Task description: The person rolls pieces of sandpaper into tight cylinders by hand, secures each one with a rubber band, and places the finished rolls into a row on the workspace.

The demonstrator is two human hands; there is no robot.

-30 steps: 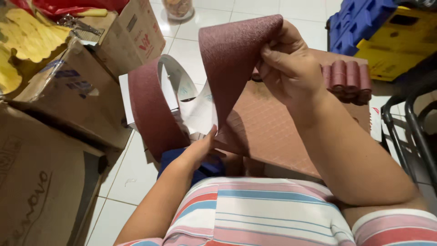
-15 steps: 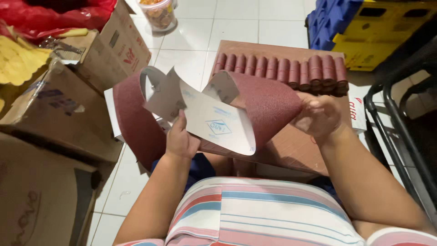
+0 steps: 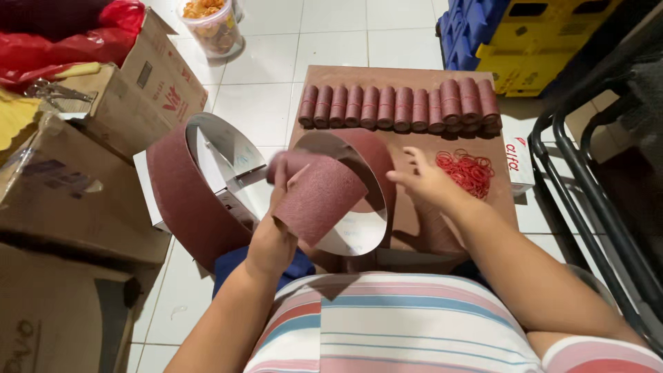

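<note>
Change: half a second ago both hands were stretching the sandpaper strip open; now the right hand point(image 3: 431, 183) is letting go and moving right, while the strip is curling up in the left hand.
Left hand point(image 3: 276, 228): it is closing around the near end of the maroon sandpaper strip point(image 3: 321, 197), fingers wrapped on the rolled edge, holding it up above the lap.
Right hand: it is hovering open with fingers spread and holding nothing, just right of the strip and near the red rubber bands point(image 3: 466, 169).
Sandpaper strip: it is curling into a loose loop at the middle of the view, its white backing showing inside the curl, grit side facing out.
Large sandpaper roll point(image 3: 190, 197): it is standing on edge to the left of the left hand, unwinding toward the strip.
Surface: a brown board point(image 3: 407, 76) is lying on the tiled floor ahead of the person.
Finished rolls point(image 3: 400, 107): a row of small rolled sandpaper pieces is lying along the far edge of the board.
Surroundings: cardboard boxes point(image 3: 83, 166) are standing at the left; blue and yellow crates point(image 3: 532, 34) are sitting far right.
</note>
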